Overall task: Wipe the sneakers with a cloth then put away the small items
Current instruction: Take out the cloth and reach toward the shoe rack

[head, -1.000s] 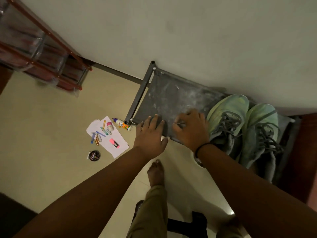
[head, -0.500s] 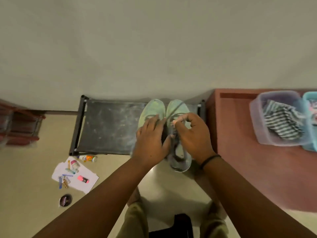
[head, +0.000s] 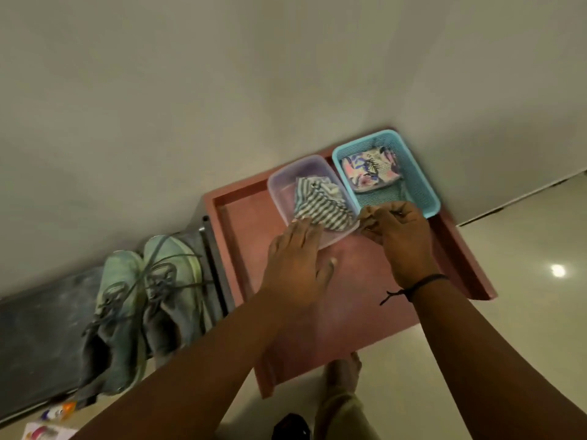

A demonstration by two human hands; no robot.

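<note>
Item: our hands, half a second ago on the sneakers (head: 149, 300), now over the clear tub (head: 282, 185); left hand (head: 297, 265) flat, fingers straight at its rim; right hand (head: 398, 236) curled, grip uncertain; striped cloth (head: 320, 203) inside; sneakers on the rack (head: 38, 338), unwiped; we judge fetching underway.

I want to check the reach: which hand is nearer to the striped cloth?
Left. The left hand has its fingertips at the striped cloth's near edge; the right hand is beside the clear container.

Dim, motion-blurred, glare spot on floor (head: 558, 270)
</note>
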